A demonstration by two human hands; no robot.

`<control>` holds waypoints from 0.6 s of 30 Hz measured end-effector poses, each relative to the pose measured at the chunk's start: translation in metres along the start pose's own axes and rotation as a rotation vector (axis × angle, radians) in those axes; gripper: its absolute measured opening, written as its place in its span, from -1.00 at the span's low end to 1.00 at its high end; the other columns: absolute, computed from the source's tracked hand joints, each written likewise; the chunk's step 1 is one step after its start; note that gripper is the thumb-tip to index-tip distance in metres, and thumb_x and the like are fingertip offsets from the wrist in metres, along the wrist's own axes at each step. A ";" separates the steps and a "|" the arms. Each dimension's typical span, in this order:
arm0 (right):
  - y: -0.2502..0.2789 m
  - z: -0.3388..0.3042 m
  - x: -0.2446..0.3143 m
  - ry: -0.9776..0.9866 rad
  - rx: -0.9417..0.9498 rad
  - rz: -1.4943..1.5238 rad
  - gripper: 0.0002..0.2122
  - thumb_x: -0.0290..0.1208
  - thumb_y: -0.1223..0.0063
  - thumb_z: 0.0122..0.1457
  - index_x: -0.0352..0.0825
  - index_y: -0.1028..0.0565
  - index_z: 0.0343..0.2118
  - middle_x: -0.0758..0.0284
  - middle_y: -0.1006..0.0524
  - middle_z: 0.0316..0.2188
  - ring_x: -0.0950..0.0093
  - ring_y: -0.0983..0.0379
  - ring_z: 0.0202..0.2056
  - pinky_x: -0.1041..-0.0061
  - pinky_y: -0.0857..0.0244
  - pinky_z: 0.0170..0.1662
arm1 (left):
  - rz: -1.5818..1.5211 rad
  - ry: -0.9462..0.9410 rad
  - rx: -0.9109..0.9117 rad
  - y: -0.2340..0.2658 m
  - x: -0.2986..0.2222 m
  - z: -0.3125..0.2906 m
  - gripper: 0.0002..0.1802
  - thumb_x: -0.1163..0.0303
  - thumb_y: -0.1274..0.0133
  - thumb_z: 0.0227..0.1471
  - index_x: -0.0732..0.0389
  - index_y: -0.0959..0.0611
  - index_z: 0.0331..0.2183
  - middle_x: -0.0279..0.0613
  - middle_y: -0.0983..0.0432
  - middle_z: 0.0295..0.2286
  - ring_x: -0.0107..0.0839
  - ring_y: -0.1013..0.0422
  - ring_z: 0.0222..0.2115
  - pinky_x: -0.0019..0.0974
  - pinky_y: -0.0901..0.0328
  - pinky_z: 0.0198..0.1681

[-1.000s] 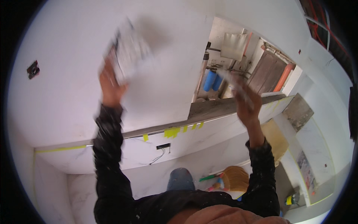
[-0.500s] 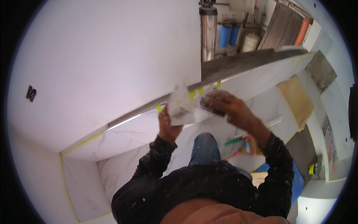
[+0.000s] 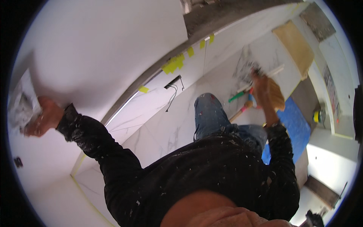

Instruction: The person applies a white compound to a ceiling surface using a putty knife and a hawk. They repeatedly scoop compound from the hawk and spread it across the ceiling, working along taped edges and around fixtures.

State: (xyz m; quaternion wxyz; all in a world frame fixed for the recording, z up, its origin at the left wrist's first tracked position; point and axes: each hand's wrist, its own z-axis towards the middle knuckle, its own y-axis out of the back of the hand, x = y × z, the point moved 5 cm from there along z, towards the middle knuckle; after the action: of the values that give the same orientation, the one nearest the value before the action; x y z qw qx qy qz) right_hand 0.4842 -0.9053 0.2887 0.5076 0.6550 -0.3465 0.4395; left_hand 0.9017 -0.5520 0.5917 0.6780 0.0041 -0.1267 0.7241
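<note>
At the far left, my left hand (image 3: 47, 115) is closed round a flat whitish piece smeared with grey (image 3: 24, 102), held close to the white wall (image 3: 113, 49); its exact kind is unclear. On the other side, my right hand (image 3: 261, 85), smeared by motion, grips a dark-handled tool (image 3: 257, 70) above the marbled worktop. A pale, grey-streaked shape (image 3: 243, 67) beside it looks like a broad blade, too blurred to be sure.
Yellow tape strips (image 3: 173, 65) line the ledge above a marbled panel. Loose wires (image 3: 172, 98) hang from a slot (image 3: 172, 82) in it. A green-handled tool (image 3: 237, 97), a tan sheet (image 3: 294, 47) and a blue sheet (image 3: 293, 126) lie to the right.
My hands were close together in the middle by the ledge. The left has swung far left to the wall with the whitish piece; the right has moved right with the dark-handled tool.
</note>
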 end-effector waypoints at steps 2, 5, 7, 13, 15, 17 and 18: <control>0.035 0.024 0.004 0.127 -0.054 0.085 -0.73 -0.27 -0.09 0.13 -0.43 -0.53 -0.27 0.40 -0.55 -0.34 0.55 -0.41 -0.29 0.48 -0.29 -0.17 | -0.234 -0.218 -0.613 -0.025 -0.004 -0.015 -0.23 0.33 0.08 0.13 0.37 0.11 0.19 0.31 0.10 0.17 0.24 -0.08 0.12 0.19 -0.05 0.15; 0.068 0.032 0.024 0.226 -0.158 0.274 -0.73 -0.35 -0.13 0.13 -0.41 -0.49 -0.17 0.42 -0.52 -0.26 0.60 -0.40 -0.24 0.53 -0.30 -0.13 | -0.264 -0.087 -0.434 -0.031 -0.008 -0.026 -0.25 0.33 0.05 0.11 0.37 0.05 0.18 0.26 0.08 0.17 0.19 -0.05 0.14 0.16 -0.06 0.15; 0.081 0.038 0.035 0.266 -0.147 0.201 -0.75 -0.39 -0.15 0.12 -0.38 -0.50 -0.17 0.41 -0.53 -0.27 0.62 -0.40 -0.25 0.60 -0.29 -0.13 | -0.266 0.010 -0.325 -0.018 -0.016 -0.028 -0.26 0.34 0.03 0.10 0.38 0.01 0.17 0.22 0.07 0.18 0.15 -0.03 0.16 0.15 -0.07 0.15; 0.058 0.081 0.078 0.482 -0.013 -0.221 -0.65 -0.25 -0.03 0.20 -0.43 -0.47 -0.09 0.39 -0.54 -0.32 0.61 -0.40 -0.28 0.60 -0.26 -0.11 | -0.656 0.097 -0.428 -0.002 -0.018 -0.009 -0.36 0.02 0.05 0.02 0.16 -0.29 0.06 -0.12 -0.27 -0.01 -0.10 -0.26 0.01 0.02 -0.18 0.09; 0.043 0.100 0.089 0.505 -0.021 -0.114 -0.63 -0.23 0.00 0.21 -0.44 -0.45 -0.06 0.35 -0.53 -0.28 0.61 -0.40 -0.23 0.59 -0.26 -0.08 | -0.909 0.095 -0.444 -0.016 -0.014 -0.006 -0.40 -0.04 0.06 0.02 0.12 -0.36 0.02 -0.21 -0.35 -0.08 -0.17 -0.33 -0.06 -0.03 -0.21 0.07; 0.021 0.117 0.084 0.453 0.022 0.225 -0.59 -0.19 0.04 0.23 -0.49 -0.42 -0.07 0.33 -0.51 -0.25 0.57 -0.43 -0.21 0.55 -0.33 -0.10 | -0.934 0.126 -0.366 -0.051 0.014 -0.019 -0.44 -0.02 0.05 0.02 0.11 -0.39 -0.02 -0.26 -0.36 -0.09 -0.22 -0.34 -0.08 -0.07 -0.22 0.05; 0.008 0.118 0.074 0.349 0.064 0.339 -0.60 -0.19 0.04 0.23 -0.49 -0.42 -0.08 0.33 -0.50 -0.26 0.56 -0.44 -0.22 0.52 -0.36 -0.13 | -1.074 0.239 -0.317 -0.058 0.022 -0.015 -0.45 -0.02 0.04 0.02 0.11 -0.40 -0.03 -0.28 -0.36 -0.09 -0.24 -0.34 -0.09 -0.09 -0.23 0.04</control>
State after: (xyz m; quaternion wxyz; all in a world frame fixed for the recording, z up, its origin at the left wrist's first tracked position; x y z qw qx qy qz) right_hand 0.5316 -1.0224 0.3485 0.4577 0.5174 -0.3444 0.6358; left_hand 0.9597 -0.5247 0.5916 0.9527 -0.1156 -0.1365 0.2456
